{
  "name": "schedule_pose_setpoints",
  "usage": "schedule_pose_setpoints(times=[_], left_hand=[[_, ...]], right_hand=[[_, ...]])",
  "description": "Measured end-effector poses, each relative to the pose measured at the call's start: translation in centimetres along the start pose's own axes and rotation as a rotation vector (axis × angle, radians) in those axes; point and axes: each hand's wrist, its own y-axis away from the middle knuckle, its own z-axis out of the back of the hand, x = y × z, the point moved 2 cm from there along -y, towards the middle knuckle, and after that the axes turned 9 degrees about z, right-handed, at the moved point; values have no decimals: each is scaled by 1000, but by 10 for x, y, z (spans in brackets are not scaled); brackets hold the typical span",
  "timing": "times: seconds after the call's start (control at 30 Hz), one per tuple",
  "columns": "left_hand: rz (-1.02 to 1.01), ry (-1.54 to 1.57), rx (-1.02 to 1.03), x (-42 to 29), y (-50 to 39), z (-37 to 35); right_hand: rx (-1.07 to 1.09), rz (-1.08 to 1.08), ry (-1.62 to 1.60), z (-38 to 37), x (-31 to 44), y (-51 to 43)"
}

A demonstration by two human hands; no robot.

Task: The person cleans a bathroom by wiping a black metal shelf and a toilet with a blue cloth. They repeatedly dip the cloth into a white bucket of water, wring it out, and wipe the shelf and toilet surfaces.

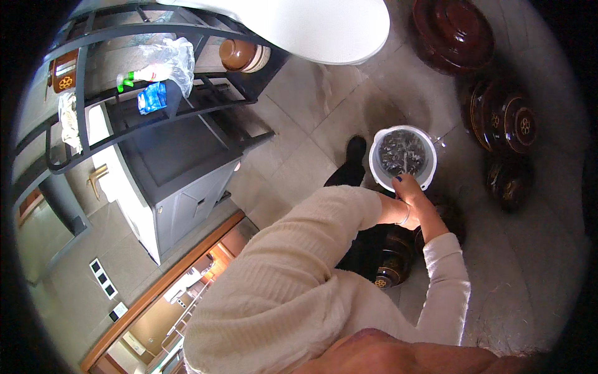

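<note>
A white plastic bucket [433, 156] stands on the tiled floor before me. Dark, rippled water [402, 152] with bright glints fills its lower part. My right hand [408, 188], with dark nail polish, is over the bucket's near rim. Its fingers are bunched, and I cannot tell whether they grip anything. My left hand [412, 219], with a bracelet at the wrist, crosses beneath my right wrist and is partly hidden by it. What its fingers do is not visible. Beige knitted sleeves cover both arms.
Several dark brown glazed jars [500, 117] stand on the right and near my legs. A white oval surface [322, 28] juts in at the top. On the left stand a dark metal rack [163, 28] with a plastic bag [180, 61] and a grey-white cabinet [187, 205].
</note>
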Motion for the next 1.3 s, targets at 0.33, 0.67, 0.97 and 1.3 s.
schedule_pose_setpoints(times=[0.33,0.67,0.97,1.3], left_hand=[[26,1,58,-6,10,-15],[39,-25,-149,-4,-2,0],[792,695,-798,-2,93,136],[176,3269,-1167,3,68,147]], right_hand=[[-166,-10,375,-1,16,-6],[-252,31,38,9,-10,0],[-719,170,-895,63,-1,68],[-882,667,-120,33,140,154]])
